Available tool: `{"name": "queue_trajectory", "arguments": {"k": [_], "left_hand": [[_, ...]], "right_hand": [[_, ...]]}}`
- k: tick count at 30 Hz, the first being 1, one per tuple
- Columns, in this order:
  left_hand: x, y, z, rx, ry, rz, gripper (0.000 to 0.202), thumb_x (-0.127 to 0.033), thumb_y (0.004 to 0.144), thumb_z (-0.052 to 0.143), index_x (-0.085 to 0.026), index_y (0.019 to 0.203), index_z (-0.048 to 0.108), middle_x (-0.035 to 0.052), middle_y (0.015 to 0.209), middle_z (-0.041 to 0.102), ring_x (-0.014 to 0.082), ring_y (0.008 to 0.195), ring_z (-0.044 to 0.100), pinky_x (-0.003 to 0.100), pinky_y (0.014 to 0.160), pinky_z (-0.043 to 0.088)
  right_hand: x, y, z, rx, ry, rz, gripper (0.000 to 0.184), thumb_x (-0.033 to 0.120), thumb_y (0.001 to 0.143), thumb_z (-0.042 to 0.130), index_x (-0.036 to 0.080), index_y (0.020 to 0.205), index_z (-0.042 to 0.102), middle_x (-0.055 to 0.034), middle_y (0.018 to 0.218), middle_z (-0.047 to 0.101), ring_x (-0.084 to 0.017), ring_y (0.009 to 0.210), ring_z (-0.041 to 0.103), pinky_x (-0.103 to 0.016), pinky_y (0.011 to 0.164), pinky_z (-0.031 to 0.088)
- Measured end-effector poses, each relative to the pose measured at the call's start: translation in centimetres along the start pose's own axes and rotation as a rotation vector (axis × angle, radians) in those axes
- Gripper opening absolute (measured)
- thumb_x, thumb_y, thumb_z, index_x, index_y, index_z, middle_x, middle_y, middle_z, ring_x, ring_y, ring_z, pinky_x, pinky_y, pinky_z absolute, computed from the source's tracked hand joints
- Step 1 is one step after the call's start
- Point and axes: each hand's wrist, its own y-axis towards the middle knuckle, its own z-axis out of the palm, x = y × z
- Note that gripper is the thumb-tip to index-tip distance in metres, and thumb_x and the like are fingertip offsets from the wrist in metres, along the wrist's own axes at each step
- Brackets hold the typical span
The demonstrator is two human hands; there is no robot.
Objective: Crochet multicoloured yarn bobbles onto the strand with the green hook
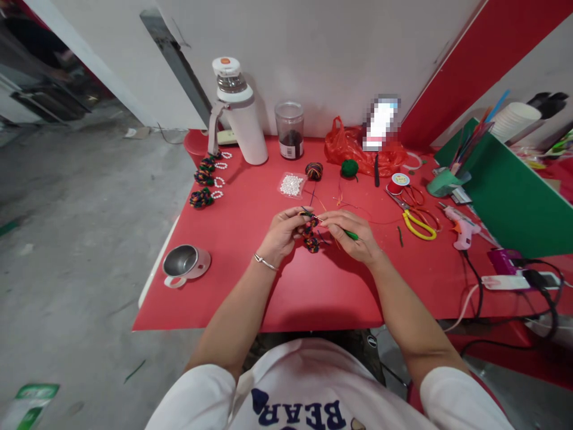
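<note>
My left hand [283, 232] pinches a dark multicoloured crochet piece [311, 242] that hangs below its fingertips. Closed around a green-handled crochet hook [351, 235] is my right hand [353, 234], with the hook's thin tip at the top of the crochet piece. A strand of yarn runs up from the work to a multicoloured yarn ball [314, 171]. Near that ball are a clear packet of white beads [292, 185] and a small green yarn ball [349, 168]. The exact stitches are too small to make out.
At left lie several finished crochet pieces with bead loops [202, 197] and a steel cup [185, 263]. Behind stand a white thermos [245, 122] and a jar [290, 131]. Yellow-handled scissors [418, 226], a pink glue gun [464, 228] and a power strip [505, 282] with cables lie right.
</note>
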Motion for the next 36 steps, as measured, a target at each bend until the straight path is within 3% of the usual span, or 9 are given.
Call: {"name": "queue_trajectory", "arguments": {"k": [10,20,23,26,31,36], "left_hand": [[0.2,0.1,0.1,-0.002,-0.010,-0.038,0.021,-0.017,0.055,0.078,-0.014,0.075,0.073,-0.0028,0.055,0.055,0.0043,0.043,0.038,0.019,0.040,0.017],[0.9,0.1,0.1,0.053,-0.018,0.003,0.023,-0.018,0.057,0.080,-0.015,0.079,0.075,-0.0021,0.057,0.059,0.0045,0.045,0.041,0.019,0.042,0.020],[0.8,-0.1,0.4,0.076,-0.038,0.036,0.031,-0.019,0.058,0.083,-0.015,0.088,0.077,-0.0024,0.061,0.061,0.0029,0.044,0.038,0.019,0.043,0.020],[0.9,-0.3,0.7,0.077,-0.068,0.082,0.047,-0.017,0.059,0.083,-0.017,0.105,0.077,-0.0039,0.067,0.063,0.0012,0.044,0.034,0.020,0.043,0.019],[1.8,-0.3,1.2,0.061,-0.005,0.174,0.061,-0.017,0.063,0.081,-0.018,0.122,0.071,-0.0024,0.076,0.065,0.0072,0.061,0.054,0.020,0.057,0.038],[2.6,-0.7,1.8,0.031,0.103,0.241,0.075,-0.014,0.070,0.076,-0.024,0.142,0.058,-0.0037,0.078,0.065,0.0093,0.069,0.057,0.022,0.069,0.045]], "right_hand": [[-1.0,-0.3,0.5,0.042,-0.169,-0.117,0.020,0.027,0.101,0.054,0.027,0.113,0.070,-0.0082,0.121,0.073,-0.020,0.109,0.070,-0.039,0.096,0.058],[-1.7,-0.4,0.6,-0.001,-0.188,-0.055,0.025,0.036,0.102,0.053,0.030,0.120,0.069,-0.0084,0.129,0.070,-0.021,0.116,0.068,-0.042,0.102,0.057],[-1.7,-0.4,1.1,-0.029,-0.175,-0.030,0.028,0.039,0.100,0.057,0.031,0.124,0.068,-0.0073,0.130,0.071,-0.021,0.116,0.069,-0.042,0.102,0.056],[-1.2,-0.3,1.8,-0.135,-0.097,0.084,0.023,0.036,0.101,0.057,0.031,0.118,0.072,-0.0044,0.119,0.076,-0.020,0.110,0.071,-0.040,0.102,0.057],[-0.8,-0.2,3.4,-0.310,0.091,0.300,0.019,0.037,0.097,0.061,0.027,0.103,0.076,-0.0037,0.103,0.077,-0.018,0.098,0.071,-0.034,0.092,0.059],[-1.3,-0.3,4.1,-0.388,0.108,0.318,0.011,0.034,0.091,0.070,0.026,0.092,0.077,-0.0030,0.094,0.074,-0.017,0.089,0.071,-0.031,0.085,0.060]]}}
